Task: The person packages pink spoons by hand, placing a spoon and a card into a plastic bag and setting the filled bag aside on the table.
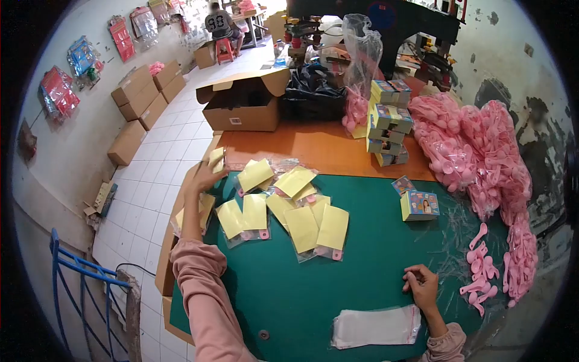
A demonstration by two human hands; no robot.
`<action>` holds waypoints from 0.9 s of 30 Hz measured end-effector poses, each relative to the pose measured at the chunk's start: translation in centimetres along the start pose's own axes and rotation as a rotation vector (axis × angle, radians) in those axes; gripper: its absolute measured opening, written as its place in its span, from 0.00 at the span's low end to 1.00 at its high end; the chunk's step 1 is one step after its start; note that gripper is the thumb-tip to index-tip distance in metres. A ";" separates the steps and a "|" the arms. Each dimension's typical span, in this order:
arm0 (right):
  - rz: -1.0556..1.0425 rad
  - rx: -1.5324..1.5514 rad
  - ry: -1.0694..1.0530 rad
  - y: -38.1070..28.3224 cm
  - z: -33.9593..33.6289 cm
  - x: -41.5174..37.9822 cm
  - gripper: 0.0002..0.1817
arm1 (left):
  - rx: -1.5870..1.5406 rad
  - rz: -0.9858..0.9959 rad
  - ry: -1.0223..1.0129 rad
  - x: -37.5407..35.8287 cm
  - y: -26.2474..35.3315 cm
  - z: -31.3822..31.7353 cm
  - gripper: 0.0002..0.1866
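Observation:
My left hand [209,178] is stretched out to the far left edge of the green mat [289,295], its fingers closed on a packet with a yellow card [217,158]. Below that wrist more packets [205,208] lie partly hidden by my forearm. Several clear packets, each with a yellow card [301,226] and some showing a pink spoon [336,254], are spread beside it. My right hand [421,282] rests on the mat with fingers curled in and nothing visible in them. Just below it lies a stack of clear plastic bags [375,327].
Loose pink spoons [479,268] and a big heap of bagged spoons [476,145] line the right side. Card stacks [419,205] stand on the mat and behind it [389,123]. An open carton [241,111] sits at the back. A person [220,27] sits far off.

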State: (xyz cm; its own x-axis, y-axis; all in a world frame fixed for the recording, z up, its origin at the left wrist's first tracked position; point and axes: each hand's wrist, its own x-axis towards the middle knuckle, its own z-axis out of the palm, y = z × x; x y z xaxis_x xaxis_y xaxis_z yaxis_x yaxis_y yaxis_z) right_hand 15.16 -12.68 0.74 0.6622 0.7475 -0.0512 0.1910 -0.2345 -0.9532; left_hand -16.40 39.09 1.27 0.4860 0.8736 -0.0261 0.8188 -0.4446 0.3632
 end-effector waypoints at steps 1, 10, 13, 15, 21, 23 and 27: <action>-0.002 0.004 0.004 -0.1 -0.1 0.1 0.05 | 0.106 0.038 -0.048 1.0 -0.6 1.9 0.28; -0.007 0.054 -0.015 -0.1 -0.2 0.1 0.05 | 0.079 -0.043 0.095 -3.6 -3.2 -2.2 0.25; -0.023 0.048 -0.021 0.0 -0.2 0.2 0.05 | 0.106 -0.058 -0.070 -9.5 1.0 -5.0 0.31; -0.031 0.030 -0.025 0.1 -0.2 0.2 0.05 | 0.376 -0.153 -0.127 -13.2 0.6 -3.5 0.32; -0.024 0.020 -0.022 -0.2 -0.1 0.1 0.05 | -0.632 -0.014 -0.026 -14.1 -6.1 -0.7 0.42; -0.027 0.030 -0.013 -0.4 -0.2 0.1 0.05 | -0.329 -0.122 0.007 -12.8 -7.1 -1.4 0.43; -0.024 0.019 -0.031 -0.4 -0.2 0.2 0.05 | 0.031 0.119 0.172 -12.1 4.7 -3.0 0.43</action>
State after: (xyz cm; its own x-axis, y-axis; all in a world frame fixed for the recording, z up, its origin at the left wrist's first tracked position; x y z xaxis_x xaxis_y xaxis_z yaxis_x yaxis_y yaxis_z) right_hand 15.32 -12.57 1.20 0.6348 0.7718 -0.0370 0.1926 -0.2045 -0.9597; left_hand -19.34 27.01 6.08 0.5226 0.8342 0.1759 0.7690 -0.5503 0.3252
